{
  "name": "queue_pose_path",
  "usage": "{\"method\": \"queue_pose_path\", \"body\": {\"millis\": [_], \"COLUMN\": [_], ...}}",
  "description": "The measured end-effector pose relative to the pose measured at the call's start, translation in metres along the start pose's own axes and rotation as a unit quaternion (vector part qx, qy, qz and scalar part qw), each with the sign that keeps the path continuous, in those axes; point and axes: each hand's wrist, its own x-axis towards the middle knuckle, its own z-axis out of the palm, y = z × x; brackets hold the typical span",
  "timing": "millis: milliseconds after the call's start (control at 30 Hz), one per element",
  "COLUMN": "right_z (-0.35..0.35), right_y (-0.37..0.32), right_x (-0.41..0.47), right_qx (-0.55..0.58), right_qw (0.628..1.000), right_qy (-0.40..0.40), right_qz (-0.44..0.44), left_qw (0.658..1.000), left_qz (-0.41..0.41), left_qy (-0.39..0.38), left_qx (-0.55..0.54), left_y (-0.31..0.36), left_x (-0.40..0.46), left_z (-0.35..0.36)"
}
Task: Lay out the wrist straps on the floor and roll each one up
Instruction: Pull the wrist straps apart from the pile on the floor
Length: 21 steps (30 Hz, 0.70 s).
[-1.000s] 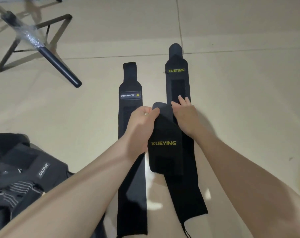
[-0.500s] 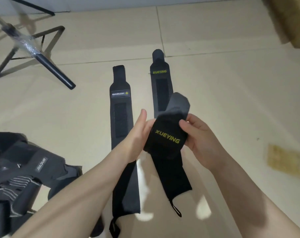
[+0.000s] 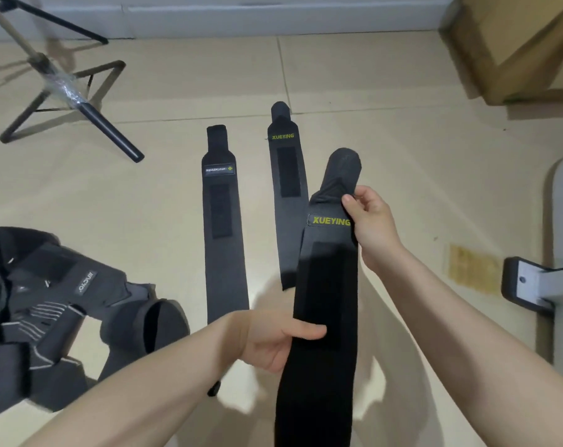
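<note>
a: head view, the only one. what's in the hands?

b: the third wrist strap [image 3: 327, 285], black with yellow lettering, stretched out lengthwise above the floor [image 3: 402, 175]. the right hand [image 3: 369, 227] pinches it near the lettered end, thumb on top and fingers curled behind. the left hand [image 3: 273, 340] grips it lower down, thumb across the front, fingers wrapped under.

a: and the others?

b: two already lie flat, side by side: the white-label strap [image 3: 223, 233] and the second yellow-lettered strap [image 3: 288, 201], which sits just beside the held one, its near end hidden behind it.

a: what could go wrong?

b: i'd judge the held strap could land across its neighbour, since it hangs so close; the fastener patches might catch and drag that one askew. a twist kept between the two grips would also spoil the roll later.

a: anything nearby?

b: a pile of dark gear [image 3: 48, 304] at left, a stand [image 3: 67, 91] beyond it.
</note>
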Motion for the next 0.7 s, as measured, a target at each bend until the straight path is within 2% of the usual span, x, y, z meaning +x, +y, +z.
{"method": "queue_pose_path", "body": {"millis": [67,133,200,267,333,400,433,533,700], "right_z": [0.004,0.012,0.021,0.028,0.033,0.036,0.038,0.042,0.048], "right_y": [0.017,0.038,0.055,0.063,0.066,0.068,0.07,0.079,0.097], "right_x": [0.015,0.028,0.036,0.041,0.048,0.059,0.065,0.079,0.096], "right_qx": [-0.074,-0.146,-0.198,-0.231,-0.238,-0.25,-0.262,-0.309,-0.33], "right_qw": [0.997,0.987,0.976,0.968,0.967,0.964,0.961,0.947,0.939], "right_qy": [0.007,-0.001,-0.015,-0.047,-0.073,-0.073,-0.07,-0.075,-0.078], "right_qz": [0.03,0.064,0.092,0.086,0.061,0.05,0.049,0.044,0.052], "left_qw": [0.996,0.971,0.907,0.818,0.72,0.629,0.607,0.585,0.507], "left_qz": [0.014,0.037,0.049,0.061,0.092,0.137,0.156,0.18,0.134], "left_qy": [0.073,0.23,0.41,0.504,0.542,0.56,0.558,0.538,0.491], "left_qx": [-0.051,-0.053,0.087,0.27,0.423,0.521,0.544,0.58,0.695], "left_y": [-0.009,-0.018,-0.025,-0.024,-0.013,0.004,0.013,0.036,0.048], "left_x": [0.013,0.032,0.046,0.05,0.046,0.044,0.043,0.046,0.058], "left_z": [-0.006,-0.016,-0.028,-0.037,-0.046,-0.06,-0.068,-0.092,-0.115]}}
